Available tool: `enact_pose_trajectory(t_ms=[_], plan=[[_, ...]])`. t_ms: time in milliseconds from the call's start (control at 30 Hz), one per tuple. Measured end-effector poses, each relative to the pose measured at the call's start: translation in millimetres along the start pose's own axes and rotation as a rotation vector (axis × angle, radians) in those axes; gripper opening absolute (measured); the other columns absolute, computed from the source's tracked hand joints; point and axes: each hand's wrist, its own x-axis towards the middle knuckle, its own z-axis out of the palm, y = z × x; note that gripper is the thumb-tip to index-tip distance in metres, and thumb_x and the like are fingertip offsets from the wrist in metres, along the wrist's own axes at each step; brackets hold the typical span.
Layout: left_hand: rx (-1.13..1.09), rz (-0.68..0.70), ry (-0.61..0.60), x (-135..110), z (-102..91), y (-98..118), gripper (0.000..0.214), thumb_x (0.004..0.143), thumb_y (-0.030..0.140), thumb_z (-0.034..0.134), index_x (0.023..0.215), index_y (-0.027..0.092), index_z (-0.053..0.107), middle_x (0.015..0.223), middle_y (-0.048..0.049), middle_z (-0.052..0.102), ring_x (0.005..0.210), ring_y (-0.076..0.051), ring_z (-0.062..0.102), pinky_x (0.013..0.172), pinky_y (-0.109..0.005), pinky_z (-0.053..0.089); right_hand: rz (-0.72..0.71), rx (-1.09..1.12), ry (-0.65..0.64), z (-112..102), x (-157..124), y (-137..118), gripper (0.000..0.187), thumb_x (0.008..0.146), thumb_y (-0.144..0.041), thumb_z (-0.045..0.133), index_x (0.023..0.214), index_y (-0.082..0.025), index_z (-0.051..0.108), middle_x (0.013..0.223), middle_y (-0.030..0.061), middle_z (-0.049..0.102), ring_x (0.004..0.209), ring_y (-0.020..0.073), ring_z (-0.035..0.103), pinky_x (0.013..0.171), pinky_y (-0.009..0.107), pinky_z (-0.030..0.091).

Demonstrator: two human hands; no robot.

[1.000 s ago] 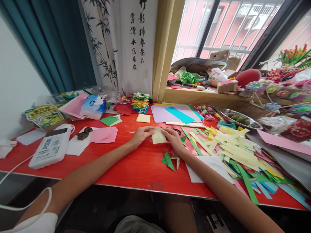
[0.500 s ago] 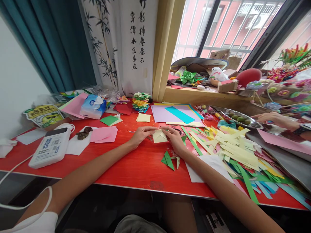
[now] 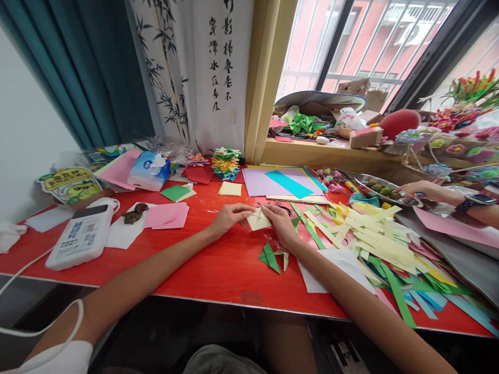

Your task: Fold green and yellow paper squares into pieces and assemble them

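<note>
A small piece of folded cream paper (image 3: 258, 221) is held just above the red table between my two hands. My left hand (image 3: 230, 218) pinches its left edge, fingers closed. At its upper right, my right hand (image 3: 281, 222) grips it between thumb and fingers. Below my right hand lie a green folded paper piece (image 3: 270, 257) and a small cream folded piece (image 3: 285, 259), touching each other. Behind my hands sits a stack of cream paper squares (image 3: 230, 189).
Cut paper strips (image 3: 382, 234) heap up on the right. Beyond them, another person's hand (image 3: 432, 191) reaches to a metal bowl (image 3: 380, 188) of green fruit. A white power box (image 3: 81, 236) with a cable and pink paper (image 3: 167, 215) lie left on the red table (image 3: 202, 270).
The cream paper has turned slightly and shifted a little right in my fingers. The other person's hand has moved left, onto the bowl of fruit.
</note>
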Motion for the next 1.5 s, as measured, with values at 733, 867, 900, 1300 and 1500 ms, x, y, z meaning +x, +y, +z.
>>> enact_pose_trajectory(t_ms=[733,867,900,1300,1500], plan=[[0.262,0.063,-0.037,-0.3,2.8,-3.9,0.029,0.072,0.032,0.057,0.096,0.016,0.058,0.08,-0.0021,0.058,0.065,-0.01,0.05,0.051,-0.018,0.04,0.01,-0.188,-0.048,-3.5,2.3,4.6,0.03,0.069,-0.045,0.06,0.072,-0.016,0.059,0.06,-0.0006,0.053,0.05,0.0103,0.044,0.048,0.023,0.034],[0.217,-0.005,-0.073,2.3,1.6,-8.6,0.03,0.071,0.033,0.058,0.095,0.015,0.054,0.064,0.0032,0.05,0.046,-0.005,0.045,0.041,-0.017,0.037,-0.011,-0.205,-0.07,-4.0,3.7,5.6,0.029,0.071,-0.045,0.059,0.072,-0.016,0.059,0.059,-0.0012,0.051,0.05,0.0097,0.042,0.046,0.022,0.032],[0.199,-0.017,-0.065,3.1,0.9,-9.6,0.029,0.072,0.033,0.058,0.094,0.015,0.053,0.062,0.0036,0.05,0.044,-0.005,0.045,0.04,-0.017,0.037,-0.017,-0.204,-0.072,-3.9,3.9,5.2,0.029,0.072,-0.045,0.057,0.072,-0.016,0.059,0.059,-0.0013,0.051,0.05,0.0097,0.042,0.047,0.022,0.033],[0.02,-0.028,0.142,7.6,-6.0,-11.4,0.024,0.071,0.027,0.059,0.089,0.012,0.051,0.068,0.0013,0.051,0.05,-0.006,0.051,0.044,-0.02,0.049,0.095,-0.068,-0.164,-2.2,4.2,-2.1,0.023,0.073,-0.036,0.062,0.083,-0.016,0.06,0.07,0.0032,0.063,0.06,0.0136,0.061,0.061,0.026,0.05],[-0.009,-0.023,0.066,7.4,-4.5,-11.0,0.024,0.068,0.025,0.062,0.083,0.013,0.048,0.07,0.0015,0.051,0.052,-0.007,0.051,0.043,-0.021,0.049,0.033,-0.118,-0.087,-2.9,3.8,-0.4,0.023,0.071,-0.037,0.061,0.079,-0.016,0.059,0.063,0.0009,0.06,0.051,0.0118,0.056,0.051,0.022,0.045]])
